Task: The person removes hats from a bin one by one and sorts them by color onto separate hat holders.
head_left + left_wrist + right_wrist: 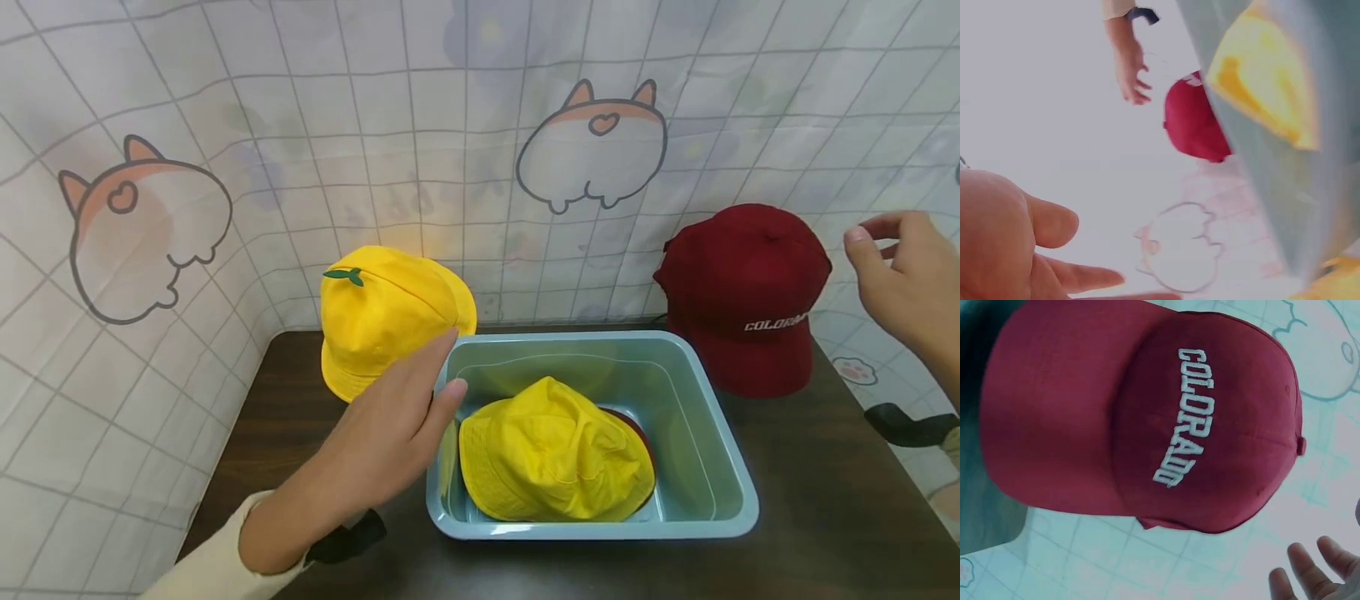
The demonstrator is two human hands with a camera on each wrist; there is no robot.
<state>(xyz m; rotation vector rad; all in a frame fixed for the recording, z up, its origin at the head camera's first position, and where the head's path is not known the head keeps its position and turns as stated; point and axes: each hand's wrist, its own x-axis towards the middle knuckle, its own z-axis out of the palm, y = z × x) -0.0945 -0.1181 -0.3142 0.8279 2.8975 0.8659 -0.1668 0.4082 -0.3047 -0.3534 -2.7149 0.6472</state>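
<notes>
Left hand [386, 429] nearest the head camera, cream sleeve [221, 558] and black strap [351, 540] at its wrist. Fingers extended and lying together, thumb apart, palm holding nothing. Fingertips overlap the bucket hat and the basin rim in the head view; contact cannot be told.

Yellow bucket hat [390, 308], small green leaf [347, 275] at its crown, just beyond the left fingertips, on the dark wood-look tabletop [258, 442].

Between the hands: pale blue-green plastic basin [686, 433]. Inside, toward the left hand, a crumpled yellow brimmed hat [558, 458], brim to the left. Dark red edge [636, 428] shows from under it; rest of that item hidden.

Right hand [903, 275] raised, well apart from the left, fingers loosely bent, gripping nothing. Just inward of it, near the basin's far corner, maroon baseball cap [742, 267], crown up, brim facing the wearer. Right wrist view reads COLORADO in white letters, fingers clear of the crown.

Beyond both hands, white grid-patterned cloth [465, 150] with corgi-rump prints [592, 158].
</notes>
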